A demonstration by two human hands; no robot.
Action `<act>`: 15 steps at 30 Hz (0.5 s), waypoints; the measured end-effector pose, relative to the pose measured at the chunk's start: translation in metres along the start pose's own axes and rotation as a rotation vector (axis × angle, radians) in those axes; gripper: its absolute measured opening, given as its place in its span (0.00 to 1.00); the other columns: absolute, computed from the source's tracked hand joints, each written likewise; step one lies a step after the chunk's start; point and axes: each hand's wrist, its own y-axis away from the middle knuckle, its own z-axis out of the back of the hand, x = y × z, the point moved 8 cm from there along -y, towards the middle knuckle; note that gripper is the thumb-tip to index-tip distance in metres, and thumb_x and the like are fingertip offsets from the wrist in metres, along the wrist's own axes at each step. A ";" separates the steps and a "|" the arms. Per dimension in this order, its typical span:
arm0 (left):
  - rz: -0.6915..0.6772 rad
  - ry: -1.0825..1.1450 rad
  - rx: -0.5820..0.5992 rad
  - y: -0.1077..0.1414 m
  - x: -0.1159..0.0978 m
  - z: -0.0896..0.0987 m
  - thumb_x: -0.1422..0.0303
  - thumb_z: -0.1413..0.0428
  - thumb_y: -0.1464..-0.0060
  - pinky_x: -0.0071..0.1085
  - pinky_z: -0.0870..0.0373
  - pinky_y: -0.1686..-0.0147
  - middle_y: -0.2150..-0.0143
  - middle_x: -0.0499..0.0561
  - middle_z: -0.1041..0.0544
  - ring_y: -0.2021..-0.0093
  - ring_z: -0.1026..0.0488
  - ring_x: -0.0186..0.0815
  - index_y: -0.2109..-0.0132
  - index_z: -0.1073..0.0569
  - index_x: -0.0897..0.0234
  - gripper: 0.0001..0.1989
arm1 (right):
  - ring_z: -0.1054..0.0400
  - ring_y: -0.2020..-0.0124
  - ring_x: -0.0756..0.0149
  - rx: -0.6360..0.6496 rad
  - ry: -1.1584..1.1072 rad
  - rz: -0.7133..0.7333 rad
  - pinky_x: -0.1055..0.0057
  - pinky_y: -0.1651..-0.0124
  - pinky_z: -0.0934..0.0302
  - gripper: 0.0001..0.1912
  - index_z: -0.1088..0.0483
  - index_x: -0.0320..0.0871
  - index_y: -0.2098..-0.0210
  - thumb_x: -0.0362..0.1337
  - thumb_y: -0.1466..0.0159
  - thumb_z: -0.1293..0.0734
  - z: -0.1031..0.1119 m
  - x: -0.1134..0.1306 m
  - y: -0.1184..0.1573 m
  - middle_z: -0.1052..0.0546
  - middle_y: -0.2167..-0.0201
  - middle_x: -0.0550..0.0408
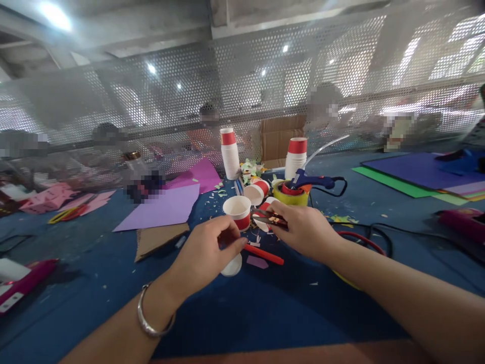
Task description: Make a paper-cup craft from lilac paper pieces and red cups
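My left hand (212,247) is curled, with thumb and fingers close together; whatever is between them is too small or hidden to make out. A white round piece (232,265) lies just under it, and a red-orange stick (265,254) starts by the thumb tip. My right hand (303,225) grips a dark tool with two thin prongs (267,217), pointing left, its prongs slightly apart. A red-and-white paper cup (238,210) stands upright between the hands. Another paper cup (257,191) lies tipped behind it, and a third is partly hidden by the right hand.
Two stacks of paper cups (230,156) (296,162) stand behind. A blue glue gun (312,179) rests on yellow tape rolls (290,194), its cable running right. Purple paper (162,207) and cardboard (159,237) lie left, coloured sheets (409,167) right. A perforated metal screen (246,91) rises behind.
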 end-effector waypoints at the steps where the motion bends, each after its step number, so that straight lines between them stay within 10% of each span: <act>1: -0.006 0.023 -0.030 0.000 0.000 0.003 0.69 0.41 0.43 0.29 0.32 0.74 0.72 0.46 0.24 0.73 0.28 0.33 0.69 0.28 0.61 0.06 | 0.26 0.67 0.61 0.009 0.002 0.026 0.71 0.72 0.53 0.11 0.30 0.46 0.53 0.37 0.36 0.37 0.000 0.002 0.001 0.19 0.65 0.54; 15: -0.102 -0.084 -0.302 -0.009 0.026 0.019 0.75 0.42 0.45 0.36 0.23 0.61 0.54 0.53 0.29 0.57 0.27 0.38 0.51 0.27 0.58 0.14 | 0.26 0.69 0.59 0.123 0.207 0.180 0.68 0.74 0.54 0.16 0.29 0.45 0.51 0.30 0.36 0.40 -0.012 0.006 -0.001 0.20 0.61 0.49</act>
